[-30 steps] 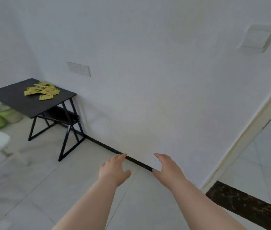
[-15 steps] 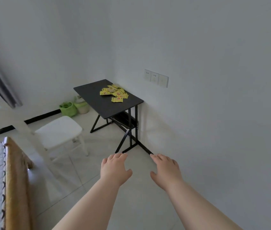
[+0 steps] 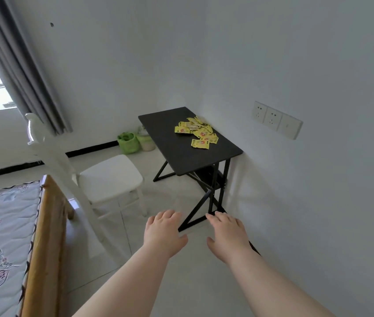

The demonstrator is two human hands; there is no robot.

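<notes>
Approach stage, judging by the pose: both arms stretched forward at the lower centre of the frame, nothing grasped yet. Palm-down left hand [image 3: 162, 232], fingers straight and loosely spread, empty; just to its right, the right hand [image 3: 227, 234], likewise flat, relaxed and empty. Well above both in the frame, right of centre: a scatter of small yellow flat sachets [image 3: 198, 135], lying in a loose overlapping pile on the far right part of a black rectangular folding table [image 3: 172, 145] set against the white wall [image 3: 273, 65]. Well apart from either hand, nearer the line of the right one. Just past the fingertips, only the black crossed metal legs [image 3: 213, 197]. Left of the table, a white wooden chair [image 3: 110, 177]. Probably next: stepping closer, raising the hands to tabletop level, then pinching or gathering the thin sachets, likely prone to sliding on the smooth top.
</notes>
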